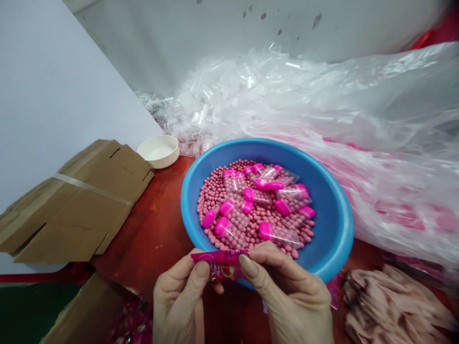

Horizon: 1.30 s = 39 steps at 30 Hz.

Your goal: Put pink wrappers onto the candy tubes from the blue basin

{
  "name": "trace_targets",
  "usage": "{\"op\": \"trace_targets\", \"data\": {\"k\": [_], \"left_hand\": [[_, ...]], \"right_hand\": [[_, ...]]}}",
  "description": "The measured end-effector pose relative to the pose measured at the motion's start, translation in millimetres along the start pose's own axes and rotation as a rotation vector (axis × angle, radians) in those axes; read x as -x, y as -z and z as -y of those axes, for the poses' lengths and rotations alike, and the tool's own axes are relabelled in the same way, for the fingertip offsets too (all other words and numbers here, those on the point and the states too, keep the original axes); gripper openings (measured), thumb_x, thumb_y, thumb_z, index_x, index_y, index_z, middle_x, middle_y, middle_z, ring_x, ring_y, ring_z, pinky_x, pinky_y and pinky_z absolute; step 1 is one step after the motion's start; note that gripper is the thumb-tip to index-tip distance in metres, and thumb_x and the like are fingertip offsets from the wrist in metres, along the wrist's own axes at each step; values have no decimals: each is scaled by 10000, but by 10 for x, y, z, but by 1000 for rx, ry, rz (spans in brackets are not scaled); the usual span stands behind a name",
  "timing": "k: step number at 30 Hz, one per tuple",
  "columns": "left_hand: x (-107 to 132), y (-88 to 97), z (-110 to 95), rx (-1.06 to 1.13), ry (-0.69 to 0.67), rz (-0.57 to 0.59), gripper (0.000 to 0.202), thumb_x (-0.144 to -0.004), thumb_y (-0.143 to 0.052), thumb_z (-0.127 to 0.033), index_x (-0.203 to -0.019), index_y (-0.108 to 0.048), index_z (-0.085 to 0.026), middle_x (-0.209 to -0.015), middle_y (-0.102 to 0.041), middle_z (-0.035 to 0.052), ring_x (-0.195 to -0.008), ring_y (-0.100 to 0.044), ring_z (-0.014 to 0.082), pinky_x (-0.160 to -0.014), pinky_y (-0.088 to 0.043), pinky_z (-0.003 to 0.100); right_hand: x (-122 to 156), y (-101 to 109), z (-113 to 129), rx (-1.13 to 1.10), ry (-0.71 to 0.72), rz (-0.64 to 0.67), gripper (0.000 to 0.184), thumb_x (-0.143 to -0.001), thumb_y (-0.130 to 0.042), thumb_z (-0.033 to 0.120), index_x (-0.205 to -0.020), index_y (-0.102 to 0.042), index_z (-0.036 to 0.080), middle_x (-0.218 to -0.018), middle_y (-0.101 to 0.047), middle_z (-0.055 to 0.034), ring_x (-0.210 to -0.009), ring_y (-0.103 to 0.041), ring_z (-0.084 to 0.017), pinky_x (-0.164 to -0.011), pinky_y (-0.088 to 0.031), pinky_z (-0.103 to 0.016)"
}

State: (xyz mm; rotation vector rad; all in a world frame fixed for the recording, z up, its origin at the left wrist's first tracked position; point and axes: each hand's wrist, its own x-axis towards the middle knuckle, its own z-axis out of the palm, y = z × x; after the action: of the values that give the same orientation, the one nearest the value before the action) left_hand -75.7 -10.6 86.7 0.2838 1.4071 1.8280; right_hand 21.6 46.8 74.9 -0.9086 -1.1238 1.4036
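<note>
My left hand (181,301) and my right hand (287,291) pinch a small pink printed sachet (220,263) between thumbs and fingers, just in front of the rim of a blue plastic basin (332,205). The basin holds a heap of round pink candies (211,210). Several clear plastic tubes with bright pink caps (279,235) lie on top of the candies. Each tube looks filled with candies. The sachet's lower part is partly hidden by my fingers.
A taped flattened cardboard box (77,203) and a white round tub (158,150) stand left on a red table (154,229). A large clear plastic bag (362,119) and loose clear tubes (215,91) fill the back. Pale wrappers (390,306) lie lower right.
</note>
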Motion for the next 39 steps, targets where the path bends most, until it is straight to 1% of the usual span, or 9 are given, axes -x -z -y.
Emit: {"op": "trace_targets", "data": {"k": [7, 11, 13, 20, 24, 29, 33, 35, 39], "left_hand": [[-10, 24, 16, 3, 50, -34, 110, -702, -741, -274, -680, -755, -167, -578, -676, 23, -518, -551, 111, -464, -469, 175], [0, 41, 7, 38, 64, -88, 148, -688, -752, -295, -628, -728, -162, -526, -634, -2, -470, -516, 88, -454, -451, 169], [3, 42, 1, 50, 83, -81, 149, -699, -743, -290, -622, -721, -164, -517, -626, -8, -464, -508, 83, -447, -440, 163], [5, -16, 2, 64, 81, -68, 103, -717, -731, -287, -683, -729, -190, -604, -700, 11, -575, -620, 117, -594, -520, 189], [-6, -39, -9, 74, -107, -165, 245, -697, -743, -310, -918, -721, -207, -772, -748, 48, -627, -667, 138, -608, -543, 203], [-32, 4, 49, -33, -325, 31, 194, -633, -790, -243, -801, -716, -180, -738, -730, 48, -650, -679, 183, -602, -570, 262], [-22, -29, 109, -64, -601, -154, 333, -577, -799, -79, -882, -702, -169, -862, -746, 16, -732, -695, 150, -673, -560, 189], [-18, -52, 118, -97, -647, -155, 314, -580, -781, -40, -856, -702, -170, -895, -740, 6, -768, -691, 139, -692, -550, 165], [-18, -74, 109, -167, -590, -13, 187, -638, -757, -88, -782, -737, -207, -853, -734, 18, -759, -680, 166, -658, -562, 218]], "right_hand": [[15, 3, -2, 74, 80, 62, 123, -771, -671, 156, -697, -663, 254, -613, -599, 68, -556, -544, -81, -504, -448, -169], [-5, 3, 7, 235, 357, 209, 177, -717, -746, 164, -854, -664, 240, -727, -674, 43, -739, -599, -141, -711, -493, -267], [-4, 0, -3, 283, 439, 263, 209, -704, -753, 126, -858, -656, 227, -705, -683, 44, -709, -601, -142, -710, -490, -292], [88, 8, -48, 290, 481, 189, 330, -726, -649, -42, -926, -635, 221, -681, -647, 54, -649, -570, -115, -687, -477, -297], [63, 19, -56, 206, 379, 120, 296, -758, -658, 27, -920, -660, 274, -737, -682, 71, -829, -615, -129, -809, -478, -290], [62, 27, -55, 144, 156, 88, 140, -785, -671, 153, -762, -644, 288, -784, -719, 77, -1035, -620, -164, -879, -487, -282], [85, 24, -72, 129, 60, 62, 94, -798, -662, 220, -739, -627, 285, -831, -731, 57, -1051, -633, -175, -826, -516, -264], [82, 28, -83, 143, 31, 56, 88, -811, -647, 259, -731, -624, 287, -871, -738, 48, -1062, -631, -179, -820, -517, -266], [61, 38, -73, 193, 23, 73, 119, -828, -625, 290, -710, -624, 283, -928, -746, 46, -1110, -608, -189, -845, -512, -280]]}}
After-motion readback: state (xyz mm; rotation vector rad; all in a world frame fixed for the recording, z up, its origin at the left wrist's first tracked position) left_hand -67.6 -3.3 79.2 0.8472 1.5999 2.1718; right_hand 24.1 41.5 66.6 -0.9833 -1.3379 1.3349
